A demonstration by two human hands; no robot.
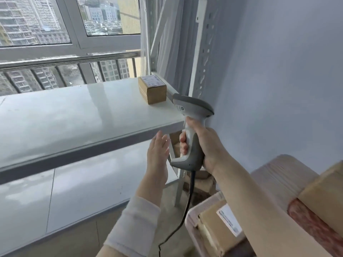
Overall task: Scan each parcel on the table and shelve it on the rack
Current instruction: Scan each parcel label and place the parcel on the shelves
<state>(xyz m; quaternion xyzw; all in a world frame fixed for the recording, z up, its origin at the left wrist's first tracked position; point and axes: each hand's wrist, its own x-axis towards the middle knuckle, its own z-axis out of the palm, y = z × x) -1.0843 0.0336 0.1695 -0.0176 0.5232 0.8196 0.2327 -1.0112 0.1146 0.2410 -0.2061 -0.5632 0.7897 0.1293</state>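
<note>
A person's right hand (206, 145) clenches the handle of a grey-and-white scanner (193, 130), fingers wrapped round the grip, the scanner's head raised at the right edge of a glossy white shelf (83, 115). The left hand (157, 153) hangs just beside the handle, fingers straight and holding nothing (a white sleeve (133, 223) covers the forearm). A black cable (187, 210) trails down from the scanner's base. One brown parcel (152, 89), label upward, sits at the shelf's far right corner on the rack (196, 52), near the window (55, 25). At lower right, a second labelled parcel (219, 230) lies in a pale bin (191, 219) beside the wooden table (274, 175).
</note>
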